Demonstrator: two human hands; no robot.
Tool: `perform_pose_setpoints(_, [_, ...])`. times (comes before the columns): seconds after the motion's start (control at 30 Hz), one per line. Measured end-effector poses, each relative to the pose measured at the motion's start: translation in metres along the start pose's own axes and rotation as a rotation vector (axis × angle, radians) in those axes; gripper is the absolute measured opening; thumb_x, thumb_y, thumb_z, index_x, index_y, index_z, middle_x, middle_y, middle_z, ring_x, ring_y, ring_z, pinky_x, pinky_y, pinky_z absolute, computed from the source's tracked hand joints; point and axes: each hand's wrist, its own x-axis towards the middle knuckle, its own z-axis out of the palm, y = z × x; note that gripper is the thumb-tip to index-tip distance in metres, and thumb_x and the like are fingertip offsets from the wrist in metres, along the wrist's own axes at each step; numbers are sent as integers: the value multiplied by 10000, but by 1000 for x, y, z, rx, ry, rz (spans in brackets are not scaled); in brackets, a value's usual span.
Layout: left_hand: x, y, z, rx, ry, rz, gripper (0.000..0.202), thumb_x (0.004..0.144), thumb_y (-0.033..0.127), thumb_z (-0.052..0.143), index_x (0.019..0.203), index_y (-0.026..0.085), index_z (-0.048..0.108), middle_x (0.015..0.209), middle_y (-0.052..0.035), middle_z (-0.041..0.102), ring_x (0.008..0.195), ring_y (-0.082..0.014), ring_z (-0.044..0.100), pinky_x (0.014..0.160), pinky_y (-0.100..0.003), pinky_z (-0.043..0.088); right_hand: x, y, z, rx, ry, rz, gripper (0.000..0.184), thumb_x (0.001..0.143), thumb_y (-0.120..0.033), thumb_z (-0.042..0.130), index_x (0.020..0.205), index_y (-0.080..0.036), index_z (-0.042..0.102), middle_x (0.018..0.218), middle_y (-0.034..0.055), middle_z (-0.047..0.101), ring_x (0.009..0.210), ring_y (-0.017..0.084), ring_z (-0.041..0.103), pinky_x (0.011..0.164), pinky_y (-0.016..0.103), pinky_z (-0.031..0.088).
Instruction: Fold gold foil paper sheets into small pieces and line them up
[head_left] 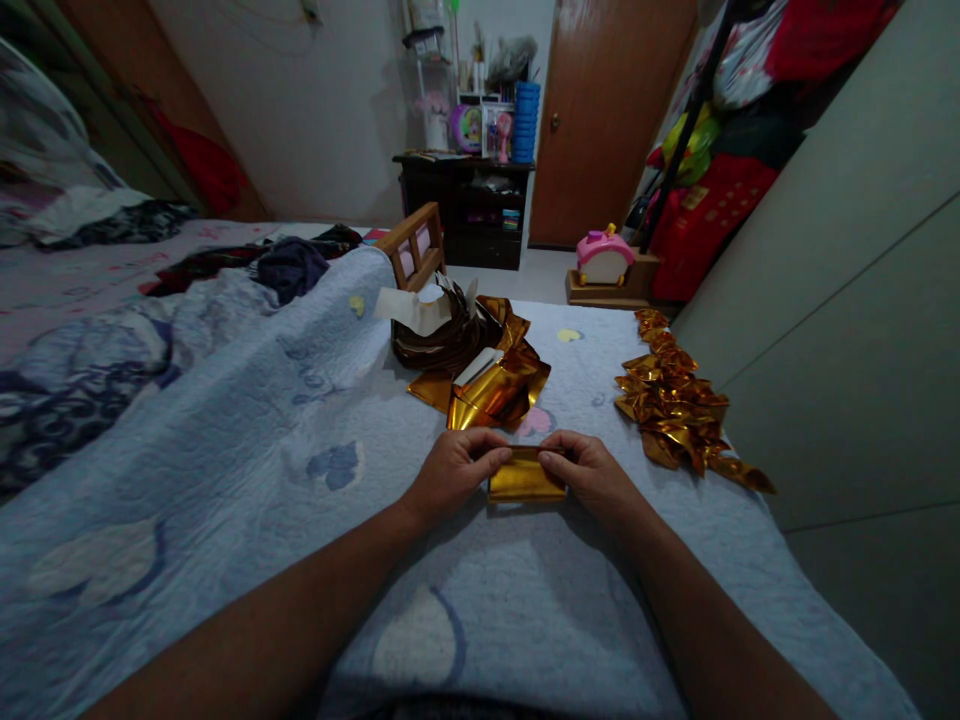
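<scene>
A small folded sheet of gold foil paper (525, 481) lies on the pale blue quilt (247, 440) right in front of me. My left hand (454, 470) pinches its left end with curled fingers. My right hand (589, 472) pinches its right end the same way. Both thumbs press on the paper's upper edge. Just beyond the hands sits a loose stack of gold foil sheets (491, 388).
A row of several folded gold pieces (675, 405) lies along the quilt's right edge, beside a grey cabinet wall (840, 330). A dark bundle topped with white paper (431, 325) sits behind the sheets. Clothes lie at the left; a wooden chair, shelf and door stand beyond.
</scene>
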Motion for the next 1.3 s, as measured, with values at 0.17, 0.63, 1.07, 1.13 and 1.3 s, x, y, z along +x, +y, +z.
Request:
perform_pose_setpoints(0.17, [0, 2, 1, -20, 1, -13, 173, 824, 300, 664, 842, 143, 736, 752, -27, 720, 697, -159, 646, 664, -258, 502, 1, 0, 0, 3, -9, 1, 203, 764, -379, 667, 733, -181, 635, 599, -42, 489, 562, 110, 404, 542, 258, 297])
perform_pose_setpoints(0.63, [0, 2, 0, 11, 9, 3, 212, 856, 329, 646, 838, 143, 745, 768, -34, 716, 723, -169, 645, 694, -273, 501, 0, 1, 0, 13, -2, 14, 239, 767, -418, 679, 748, -183, 639, 586, -42, 480, 555, 110, 394, 533, 257, 298])
perform_pose_setpoints(1.07, [0, 0, 0, 42, 24, 6, 214, 853, 331, 637, 801, 144, 727, 712, -22, 676, 670, -153, 611, 634, -256, 468, -1, 0, 1, -22, -4, 11, 243, 790, -416, 665, 736, -179, 649, 595, -34, 487, 566, 117, 407, 542, 262, 297])
perform_pose_setpoints(1.13, [0, -1, 1, 48, 32, 11, 206, 848, 329, 640, 807, 148, 729, 725, -26, 684, 680, -157, 616, 645, -260, 471, -1, 0, 1, -25, -4, 18, 240, 786, -412, 668, 734, -178, 654, 596, -31, 496, 569, 118, 413, 541, 261, 298])
perform_pose_setpoints(1.3, [0, -1, 2, 52, 37, 3, 216, 851, 341, 631, 811, 150, 726, 740, -29, 693, 694, -163, 624, 658, -261, 470, -1, -1, 1, -23, 17, 18, 248, 769, -421, 672, 743, -175, 666, 606, -21, 527, 583, 126, 445, 548, 259, 320])
